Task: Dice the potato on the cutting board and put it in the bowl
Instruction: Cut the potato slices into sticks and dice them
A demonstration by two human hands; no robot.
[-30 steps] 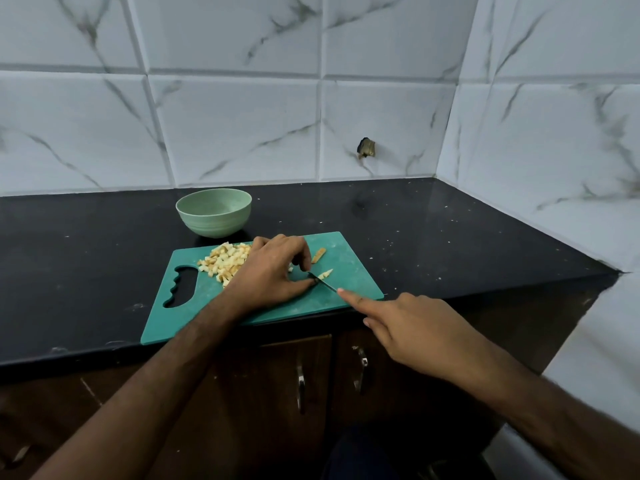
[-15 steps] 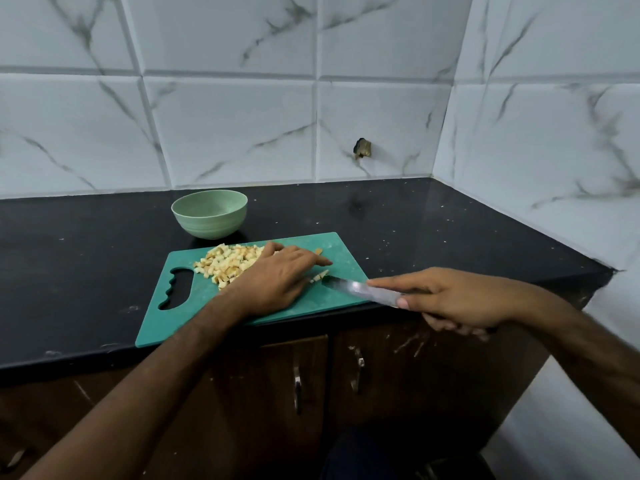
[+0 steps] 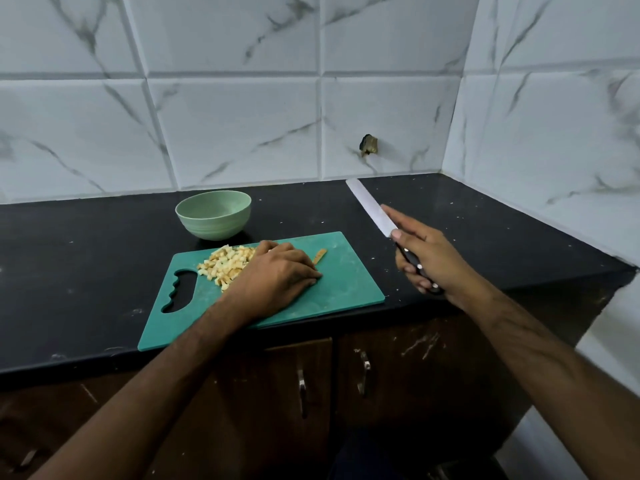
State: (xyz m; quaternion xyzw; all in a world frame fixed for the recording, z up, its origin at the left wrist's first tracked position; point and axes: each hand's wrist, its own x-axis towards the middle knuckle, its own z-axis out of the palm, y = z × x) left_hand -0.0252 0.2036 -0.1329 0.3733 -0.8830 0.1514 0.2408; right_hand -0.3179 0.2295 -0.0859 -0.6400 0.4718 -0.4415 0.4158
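1. Left hand (image 3: 277, 275) lies on the cutting board (image 3: 346, 282), fingers curled, perhaps over an unseen potato piece.
2. Right hand (image 3: 426, 261) grips the knife (image 3: 374, 209), raised beside the board; a careless return could nick fingers.
3. Diced potato (image 3: 227, 266) sits piled, bowl (image 3: 213, 214) beyond it; sweeping could scatter cubes.

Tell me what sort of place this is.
Most likely a home kitchen: a black counter under marble-look wall tiles, with a cutting board of diced potato and cabinets below.

Left hand (image 3: 277, 273) lies flat on the green cutting board (image 3: 346, 282), right beside the diced potato (image 3: 227, 265). Right hand (image 3: 427, 259) holds the knife (image 3: 372, 206) up off to the right. Bowl (image 3: 213, 214) sits farther back on the black bench (image 3: 86, 254).
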